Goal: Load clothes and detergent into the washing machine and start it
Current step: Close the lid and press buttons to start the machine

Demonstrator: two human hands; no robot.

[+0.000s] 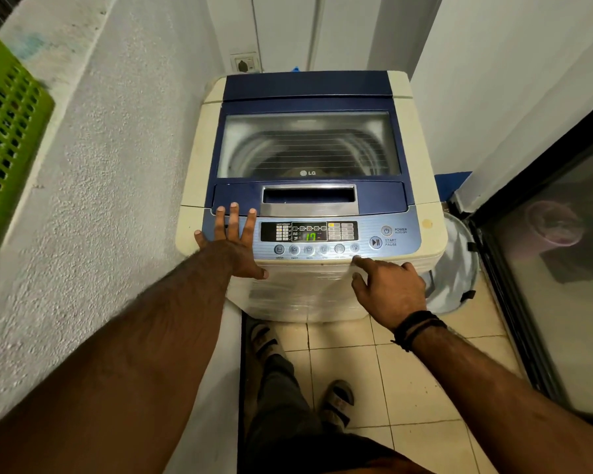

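A green basket is sitting on the left ledge while my flat, spread left hand is resting on the lid-shut washing machine, display glowing 17, right hand pointing, holding nothing

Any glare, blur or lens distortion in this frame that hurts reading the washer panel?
Head view: wide-angle bending curves the walls; the display reads a sharp green 17; soft glare on the lid window hazes the drum; the green basket is slightly blurred; reflections fill the glass door.

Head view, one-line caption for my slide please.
Left hand flat on lidded washing machine; right hand pointing at control panel.
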